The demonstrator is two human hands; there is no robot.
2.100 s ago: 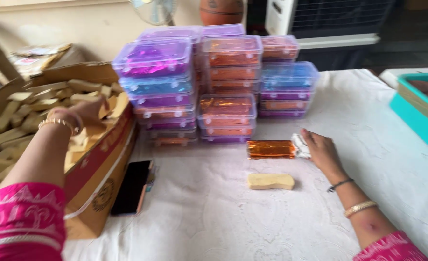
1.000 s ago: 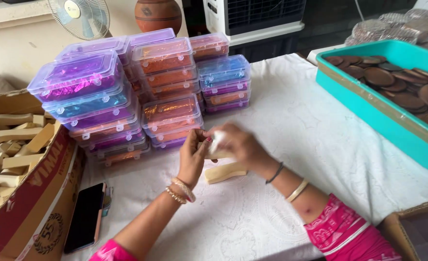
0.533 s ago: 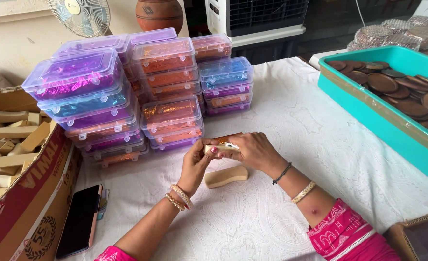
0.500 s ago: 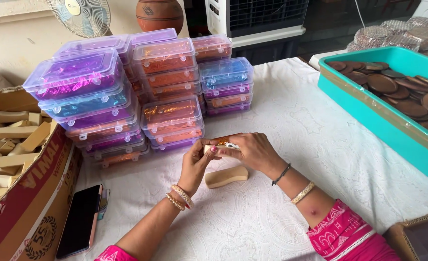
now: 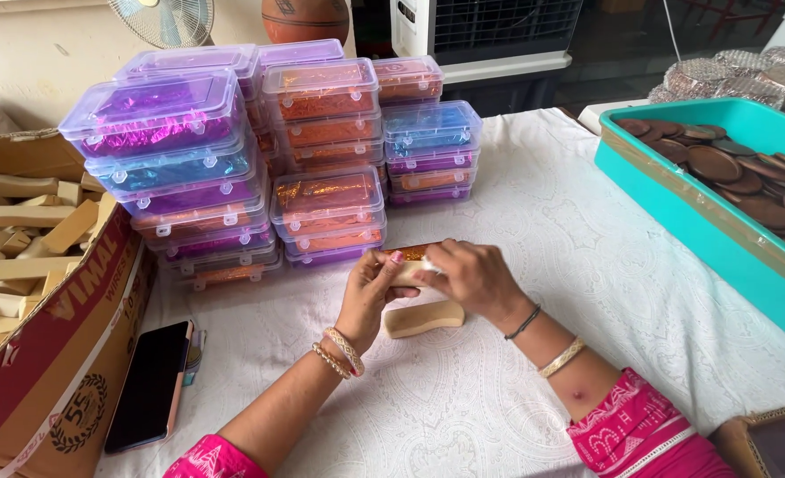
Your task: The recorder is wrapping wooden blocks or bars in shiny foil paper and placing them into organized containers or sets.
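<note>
Since two seconds ago my left hand (image 5: 370, 296) has come out of the cardboard box (image 5: 65, 354) and joined my right hand (image 5: 472, 276). Both are now closed around one pale bar with orange foil (image 5: 407, 252), held just in front of the stacked plastic boxes (image 5: 321, 204), so I judge wrapping is under way. One bare bar (image 5: 425, 317) lies on the worktop (image 5: 516, 416) just nearer me than the stacks. I count one phone (image 5: 150, 385), one teal tray (image 5: 676, 199) of brown discs; roughly twenty plastic boxes.

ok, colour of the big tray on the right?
Teal tray, holding brown discs; clearest in the head view.
</note>
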